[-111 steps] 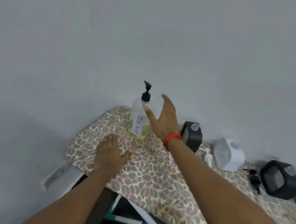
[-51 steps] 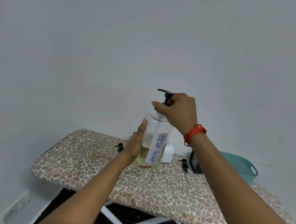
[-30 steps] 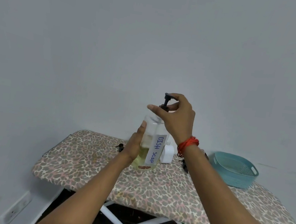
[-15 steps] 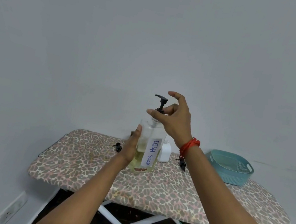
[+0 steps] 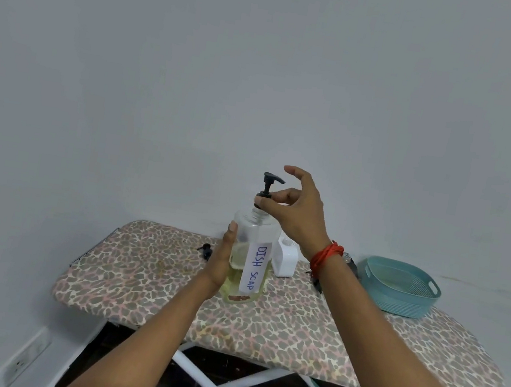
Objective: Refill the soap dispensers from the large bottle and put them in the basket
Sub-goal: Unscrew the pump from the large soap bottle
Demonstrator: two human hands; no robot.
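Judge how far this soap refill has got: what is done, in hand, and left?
Done: small black pump lies loose on the leopard-print board. In hand: left hand grips the large clear DISH SOAP bottle; right hand pinches its black pump collar. Left: filling the white plastic dispenser; nothing shows in the teal plastic basket.

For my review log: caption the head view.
Left hand grips the dish soap bottle; right hand pinches its black pump.

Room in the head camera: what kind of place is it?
Probably a plain room at home: a leopard-print ironing board serves as table, with a dish soap bottle, a teal basket and a wall socket.
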